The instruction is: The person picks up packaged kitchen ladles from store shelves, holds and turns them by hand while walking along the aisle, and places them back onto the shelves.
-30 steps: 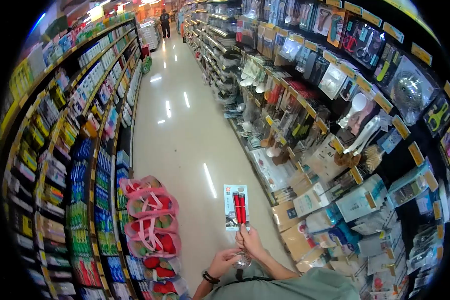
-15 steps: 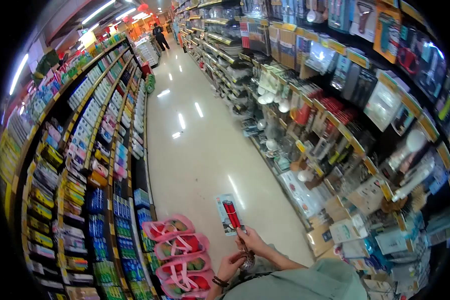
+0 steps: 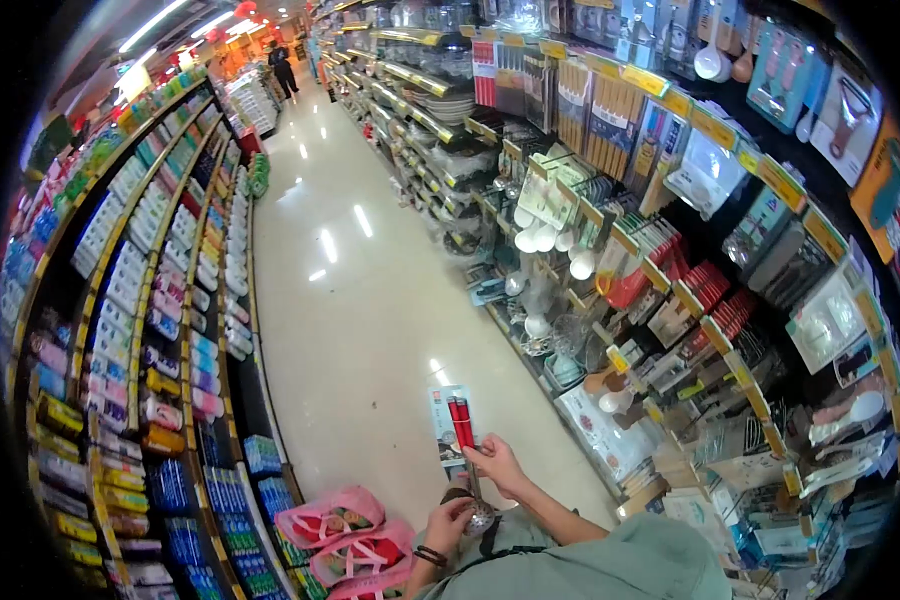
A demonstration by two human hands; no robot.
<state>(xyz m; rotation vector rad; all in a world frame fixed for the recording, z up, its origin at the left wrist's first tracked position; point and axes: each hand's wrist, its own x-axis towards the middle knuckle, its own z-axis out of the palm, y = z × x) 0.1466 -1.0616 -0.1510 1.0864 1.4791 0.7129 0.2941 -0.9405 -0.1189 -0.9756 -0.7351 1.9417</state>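
Note:
A slotted ladle with a red handle (image 3: 461,424) and a shiny metal head is held in front of me, handle pointing away. The head looks perforated. A pale blue printed card (image 3: 441,425) lies behind the handle. My right hand (image 3: 496,466) is closed around the lower handle and card edge. My left hand (image 3: 452,524) is closed at the ladle's metal head (image 3: 481,518), its fingertips partly hidden. A dark band circles the left wrist.
Pink bags (image 3: 362,555) with white ribbons stand at lower left beside a shelf of toiletries (image 3: 120,330). On the right, a rack (image 3: 670,270) holds hanging kitchen tools that jut toward the aisle. A person (image 3: 283,70) stands far down the tiled aisle floor (image 3: 340,330).
My view has turned right and moved forward along the aisle; more of the kitchen rack shows and fewer pink bags. Both hands keep hold of the ladle.

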